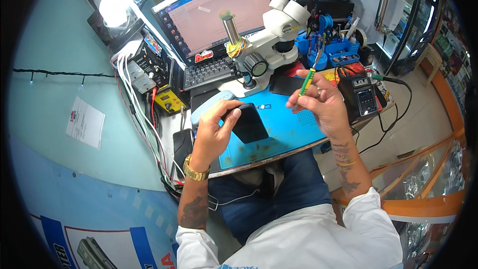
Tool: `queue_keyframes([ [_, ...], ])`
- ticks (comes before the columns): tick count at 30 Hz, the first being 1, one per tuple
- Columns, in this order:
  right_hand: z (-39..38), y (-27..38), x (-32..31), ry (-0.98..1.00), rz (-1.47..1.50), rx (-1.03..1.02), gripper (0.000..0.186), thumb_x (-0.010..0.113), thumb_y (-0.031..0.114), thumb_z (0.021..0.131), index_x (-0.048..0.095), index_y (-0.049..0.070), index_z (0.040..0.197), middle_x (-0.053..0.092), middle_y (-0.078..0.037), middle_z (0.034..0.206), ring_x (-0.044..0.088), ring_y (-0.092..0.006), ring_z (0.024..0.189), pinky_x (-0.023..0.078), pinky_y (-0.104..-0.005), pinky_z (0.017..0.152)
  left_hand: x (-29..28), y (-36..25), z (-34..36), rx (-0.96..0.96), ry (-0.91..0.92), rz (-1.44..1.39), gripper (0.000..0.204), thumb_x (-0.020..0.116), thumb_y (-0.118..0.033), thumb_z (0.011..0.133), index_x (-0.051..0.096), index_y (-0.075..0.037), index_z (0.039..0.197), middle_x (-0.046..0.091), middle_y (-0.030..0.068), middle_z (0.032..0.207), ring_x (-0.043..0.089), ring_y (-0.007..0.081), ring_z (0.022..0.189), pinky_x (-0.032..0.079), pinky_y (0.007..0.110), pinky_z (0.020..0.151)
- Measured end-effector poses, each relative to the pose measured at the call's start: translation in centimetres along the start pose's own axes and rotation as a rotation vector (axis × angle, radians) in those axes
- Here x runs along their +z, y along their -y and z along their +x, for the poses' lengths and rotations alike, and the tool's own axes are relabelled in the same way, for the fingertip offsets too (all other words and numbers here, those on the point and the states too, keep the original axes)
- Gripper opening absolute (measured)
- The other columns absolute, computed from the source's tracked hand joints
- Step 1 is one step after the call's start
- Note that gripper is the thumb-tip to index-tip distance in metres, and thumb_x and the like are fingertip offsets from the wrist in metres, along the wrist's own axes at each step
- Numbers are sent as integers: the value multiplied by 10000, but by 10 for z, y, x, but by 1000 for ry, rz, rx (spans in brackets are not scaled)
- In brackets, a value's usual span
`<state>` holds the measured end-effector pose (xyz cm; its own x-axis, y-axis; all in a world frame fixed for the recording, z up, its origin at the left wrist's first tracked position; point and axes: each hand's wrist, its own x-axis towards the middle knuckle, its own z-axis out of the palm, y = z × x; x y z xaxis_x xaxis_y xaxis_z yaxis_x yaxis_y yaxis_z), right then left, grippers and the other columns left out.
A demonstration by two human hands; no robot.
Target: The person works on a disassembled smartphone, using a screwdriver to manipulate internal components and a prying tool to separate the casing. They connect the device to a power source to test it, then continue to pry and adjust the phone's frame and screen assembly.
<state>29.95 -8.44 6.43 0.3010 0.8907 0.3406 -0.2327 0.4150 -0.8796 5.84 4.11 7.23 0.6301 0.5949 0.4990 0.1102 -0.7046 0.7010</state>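
Observation:
My left hand [215, 128] grips a dark smartphone [250, 124] by its left edge, thumb on the near face. The phone is tilted just above a blue work mat [297, 128]. Raised over the right side of the mat, my right hand [323, 100] pinches a slim screwdriver [307, 82] with a green and yellow handle, its thin end pointing up and away. The screwdriver is apart from the phone. Small dark and white pieces [264, 106] lie on the mat behind the phone. Beside my left hand rests a rounded pale blue case [211, 107].
A white microscope [286, 20] stands behind the mat, before a monitor [214, 15] and keyboard [206, 73]. Blue tool holders [338, 52] are at the back right, near a black station [366, 100] with cables. A yellow-fronted power unit [170, 100] and another phone [183, 144] sit left.

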Motion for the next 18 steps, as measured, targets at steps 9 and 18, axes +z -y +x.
queue_keyframes([
  [9, 11, -20, 27, 193, 137, -61, 162, 648, -43, 937, 643, 3, 1092, 706, -104, 1069, 674, -151, 1038, 565, -295, 913, 32, -25, -7, 16, -124, 23, 151, 582, -55, 949, 667, 15, 1052, 615, 113, 957, 578, 222, 834, 472, 328, 761],
  [18, 9, -8, 32, 177, -223, -82, 127, 700, -19, 915, 678, 3, 1038, 714, -59, 990, 705, -126, 922, 579, -280, 864, 34, -18, -8, 31, -182, 21, 142, 572, -89, 992, 669, 14, 999, 578, 106, 853, 551, 204, 728, 441, 326, 663],
])
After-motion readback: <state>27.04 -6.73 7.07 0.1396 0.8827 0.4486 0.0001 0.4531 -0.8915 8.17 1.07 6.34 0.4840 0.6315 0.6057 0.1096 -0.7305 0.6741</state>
